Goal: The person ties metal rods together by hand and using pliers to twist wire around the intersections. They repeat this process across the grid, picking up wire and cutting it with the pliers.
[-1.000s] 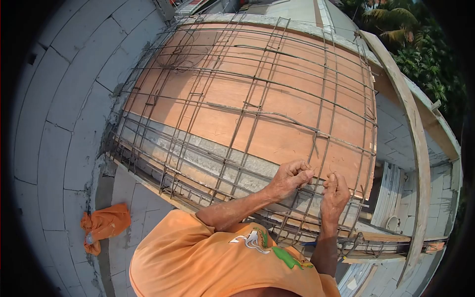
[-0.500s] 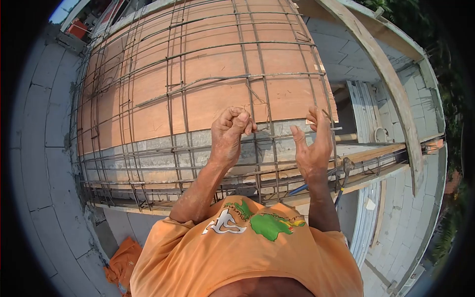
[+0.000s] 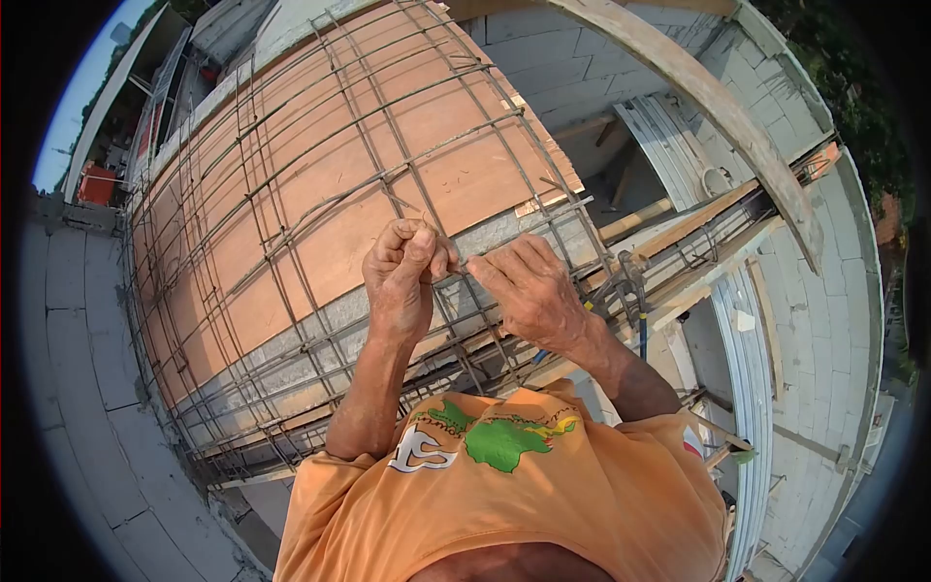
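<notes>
Above the rebar grid [image 3: 383,177], my two hands are close together, fingertips almost meeting. My left hand [image 3: 400,276] is closed in a pinch, and thin strands that look like tie wire stand out above its fingers. Thumb and forefinger of my right hand [image 3: 531,293] are pressed together beside it; whatever is between them is too small to make out. Beneath the bars lies an orange-brown plywood sheet [image 3: 335,209], with a grey concrete strip along its near edge. Right of my right hand, a dark metal hand tool [image 3: 628,281] rests by the bars.
A long curved plank [image 3: 718,107] spans the upper right. Corrugated metal sheets [image 3: 669,150] lie below it. Grey block walls [image 3: 815,359] stand on both sides. Timber formwork [image 3: 669,233] runs along the right, with an opening dropping away beside it.
My right hand has come left from an open pose to a pinch beside my left hand. My left hand stays closed. The view has turned, so the grid appears tilted and shifted left.
</notes>
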Available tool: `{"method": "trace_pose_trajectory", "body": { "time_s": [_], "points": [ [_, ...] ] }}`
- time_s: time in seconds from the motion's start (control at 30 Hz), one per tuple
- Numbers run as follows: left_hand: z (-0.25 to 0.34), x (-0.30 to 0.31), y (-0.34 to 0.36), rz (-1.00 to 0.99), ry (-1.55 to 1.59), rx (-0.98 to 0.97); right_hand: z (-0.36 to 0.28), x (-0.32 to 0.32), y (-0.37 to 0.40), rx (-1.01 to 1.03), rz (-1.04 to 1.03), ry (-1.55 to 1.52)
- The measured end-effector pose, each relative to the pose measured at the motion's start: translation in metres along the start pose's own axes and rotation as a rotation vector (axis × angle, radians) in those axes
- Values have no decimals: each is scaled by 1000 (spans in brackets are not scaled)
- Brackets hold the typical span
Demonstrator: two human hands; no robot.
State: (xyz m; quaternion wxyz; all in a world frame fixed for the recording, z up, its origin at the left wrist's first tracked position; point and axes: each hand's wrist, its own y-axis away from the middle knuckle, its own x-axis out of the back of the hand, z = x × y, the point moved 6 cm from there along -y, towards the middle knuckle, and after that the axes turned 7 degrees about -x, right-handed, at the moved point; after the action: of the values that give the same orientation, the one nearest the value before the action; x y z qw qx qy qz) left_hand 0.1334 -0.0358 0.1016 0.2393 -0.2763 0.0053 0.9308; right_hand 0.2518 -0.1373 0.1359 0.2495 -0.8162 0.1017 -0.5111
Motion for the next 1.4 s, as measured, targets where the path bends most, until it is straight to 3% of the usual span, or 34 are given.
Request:
{"method": "trace_pose_trajectory", "body": {
  "time_s": [0.13,0.2,0.33,0.5,0.63,0.7,0.73,0.77,0.83,0.87,0.93,1.03,1.17,1.23,1.4],
  "points": [
    [-2,-11,-3,-5,-18,-45,-1,8,-4,-20,-35,-12],
    [-5,-14,-4,-19,-30,-39,3,11,-7,-125,-42,-232],
    [-15,-27,-7,-30,-7,8,18,11,4,-154,-45,-225],
    [-36,-47,-2,46,64,5,46,35,15,-428,-42,-121],
    [-54,-61,-9,-147,72,155,74,65,28,-351,-49,-222],
    [-56,-71,-12,-253,-240,203,100,91,34,-324,-20,-176],
    [-55,-67,-17,-331,-476,179,116,103,37,-319,29,-142],
    [-61,-66,-22,-330,-477,180,132,111,42,-319,29,-143],
    [-62,-69,-33,-412,-927,-150,162,118,49,-430,-55,-16],
    [-72,-67,-36,-410,-929,-150,171,118,51,-429,-55,-18],
    [-85,-79,-38,-485,-1197,-440,189,103,55,-470,-283,144],
    [-107,-83,-34,-514,-1381,-486,186,94,51,-388,-419,243],
    [-113,-82,-35,-516,-1396,-472,210,91,58,-443,-546,266],
    [-112,-80,-36,-498,-1354,-448,221,92,67,-406,-467,90],
    [-110,-82,-39,-456,-1296,-422,214,78,62,-394,-486,-143]
  ]
}}
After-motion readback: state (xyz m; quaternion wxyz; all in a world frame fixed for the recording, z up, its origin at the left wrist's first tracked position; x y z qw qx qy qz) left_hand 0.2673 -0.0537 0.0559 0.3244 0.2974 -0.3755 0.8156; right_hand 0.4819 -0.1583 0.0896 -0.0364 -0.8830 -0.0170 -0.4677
